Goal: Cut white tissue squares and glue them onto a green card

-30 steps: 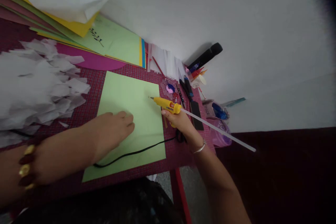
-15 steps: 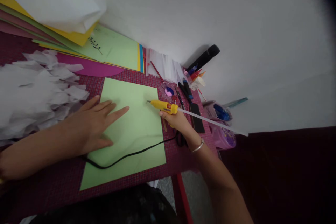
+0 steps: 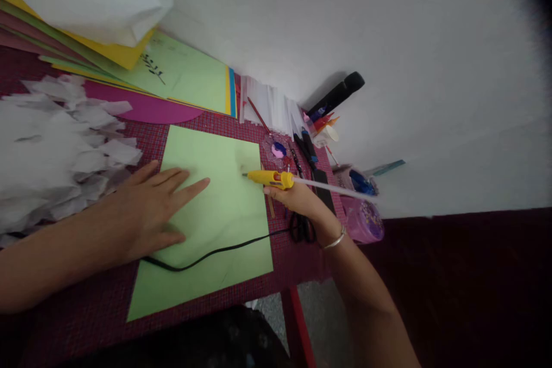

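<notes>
A light green sheet of paper (image 3: pixel 224 213) lies on the patterned red tablecloth. Spread flat on its left side is my left hand (image 3: pixel 159 207), fingers apart and holding nothing. My right hand (image 3: pixel 293 195) grips a yellow glue gun (image 3: pixel 271 179) over the sheet's right edge, its nozzle pointing left above the paper. From the back of the gun a long clear glue stick (image 3: pixel 332 186) sticks out to the right. A black cord (image 3: pixel 224 249) runs across the lower part of the sheet.
White tissue pieces (image 3: pixel 56 149) are heaped at left. Behind are coloured sheets (image 3: pixel 194 77), glue sticks (image 3: pixel 271 104) and a paint palette (image 3: pixel 277 150). Scissors (image 3: pixel 297 227) lie beside my right wrist. Cups, one of them pink (image 3: pixel 364 221), stand at the table's right edge, near the wall.
The glue gun in my right hand has shifted slightly down and right, and its glue stick now slopes less. My left hand stays flat on the paper.
</notes>
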Motion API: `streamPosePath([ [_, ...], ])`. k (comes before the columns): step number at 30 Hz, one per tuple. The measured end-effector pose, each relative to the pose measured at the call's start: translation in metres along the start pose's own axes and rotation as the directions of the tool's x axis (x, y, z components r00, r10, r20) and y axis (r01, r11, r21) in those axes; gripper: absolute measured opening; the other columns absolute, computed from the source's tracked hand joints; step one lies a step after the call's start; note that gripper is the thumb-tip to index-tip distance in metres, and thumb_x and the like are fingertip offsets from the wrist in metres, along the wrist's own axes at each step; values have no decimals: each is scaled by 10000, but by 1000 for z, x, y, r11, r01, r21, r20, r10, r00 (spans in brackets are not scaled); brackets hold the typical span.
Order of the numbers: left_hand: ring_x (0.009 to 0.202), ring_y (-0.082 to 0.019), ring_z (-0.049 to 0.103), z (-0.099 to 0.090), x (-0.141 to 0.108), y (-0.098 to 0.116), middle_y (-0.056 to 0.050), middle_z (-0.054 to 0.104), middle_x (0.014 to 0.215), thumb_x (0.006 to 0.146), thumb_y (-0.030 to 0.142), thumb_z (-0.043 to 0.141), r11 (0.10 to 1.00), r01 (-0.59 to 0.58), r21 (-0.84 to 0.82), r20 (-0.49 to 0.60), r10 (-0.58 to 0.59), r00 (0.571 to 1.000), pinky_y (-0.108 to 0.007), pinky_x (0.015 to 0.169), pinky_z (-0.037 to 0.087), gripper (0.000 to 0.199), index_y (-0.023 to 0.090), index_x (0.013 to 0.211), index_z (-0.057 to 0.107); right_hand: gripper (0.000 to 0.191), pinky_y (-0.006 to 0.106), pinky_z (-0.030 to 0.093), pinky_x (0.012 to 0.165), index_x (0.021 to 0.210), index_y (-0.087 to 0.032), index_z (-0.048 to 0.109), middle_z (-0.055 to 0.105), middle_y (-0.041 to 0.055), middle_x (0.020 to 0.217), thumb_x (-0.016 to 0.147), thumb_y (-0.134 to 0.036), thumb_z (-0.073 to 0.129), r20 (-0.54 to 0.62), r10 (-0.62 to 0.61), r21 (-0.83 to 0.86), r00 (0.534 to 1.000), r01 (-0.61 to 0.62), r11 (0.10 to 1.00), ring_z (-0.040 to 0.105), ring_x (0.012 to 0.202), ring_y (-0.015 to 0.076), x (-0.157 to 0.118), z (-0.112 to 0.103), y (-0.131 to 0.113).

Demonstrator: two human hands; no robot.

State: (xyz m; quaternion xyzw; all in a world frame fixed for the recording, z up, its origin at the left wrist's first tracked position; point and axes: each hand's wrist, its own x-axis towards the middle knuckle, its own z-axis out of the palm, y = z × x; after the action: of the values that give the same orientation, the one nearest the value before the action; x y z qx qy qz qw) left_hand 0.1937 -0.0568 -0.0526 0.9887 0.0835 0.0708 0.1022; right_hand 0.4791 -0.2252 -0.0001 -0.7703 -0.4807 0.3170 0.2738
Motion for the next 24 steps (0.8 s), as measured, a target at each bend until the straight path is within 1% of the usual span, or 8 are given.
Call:
streamPosePath([
  [3,1339,-349,442,-1,2,2,-158,514,1436,834,458,639,999,29,14,0,-29,1000,-569,1136,217,738,183,1472,388,300,297,483,704,974,-193,679,673,24,859,797,-434,664,58,-51,86,997,45,995,582,783,173,8,-10,-10],
  [6,1317,-364,470,1,3,5,-192,535,1419,796,457,664,997,52,51,-15,-51,999,-556,1150,207,731,155,1430,459,280,287,470,673,960,-197,675,656,18,821,793,-422,676,-33,3,116,999,1,993,569,759,161,10,-7,-9],
  [9,1310,-360,481,2,3,8,-206,545,1409,818,404,642,995,59,78,-13,-59,998,-556,1153,207,592,123,1332,557,231,277,451,613,844,-199,658,622,-1,736,756,-407,708,-89,54,140,995,-41,989,538,678,142,8,5,0],
  [11,1310,-356,481,1,2,11,-217,539,1411,841,343,621,993,57,107,-7,-56,998,-558,1147,221,499,105,1278,594,243,275,431,569,792,-201,637,582,-15,667,741,-428,710,-129,43,168,991,-21,986,501,616,131,5,12,6],
  [13,1301,-361,489,-1,3,12,-221,542,1405,846,303,611,991,61,119,-1,-62,998,-567,1135,240,460,95,1256,606,274,278,432,567,821,-201,642,582,-14,667,734,-453,708,-191,15,180,982,20,984,495,607,131,4,16,10],
  [16,1274,-373,513,-2,5,12,-227,565,1375,818,320,631,991,71,113,19,-73,997,-585,1117,266,480,92,1241,619,290,288,463,606,851,-199,657,638,8,731,729,-456,713,-256,-3,152,967,44,987,539,650,146,3,18,12],
  [20,1280,-367,511,0,7,11,-210,572,1374,803,365,628,991,76,110,27,-79,996,-581,1122,272,497,117,1234,633,260,303,475,595,770,-197,638,644,21,701,746,-451,691,-294,27,65,955,-8,998,553,641,163,4,18,12],
  [24,1280,-360,511,3,6,10,-200,582,1366,802,366,614,990,69,120,13,-71,997,-579,1123,275,492,127,1232,642,246,319,493,642,802,-202,621,648,26,758,748,-431,692,-261,-2,10,965,5,1000,574,682,175,3,19,12],
])
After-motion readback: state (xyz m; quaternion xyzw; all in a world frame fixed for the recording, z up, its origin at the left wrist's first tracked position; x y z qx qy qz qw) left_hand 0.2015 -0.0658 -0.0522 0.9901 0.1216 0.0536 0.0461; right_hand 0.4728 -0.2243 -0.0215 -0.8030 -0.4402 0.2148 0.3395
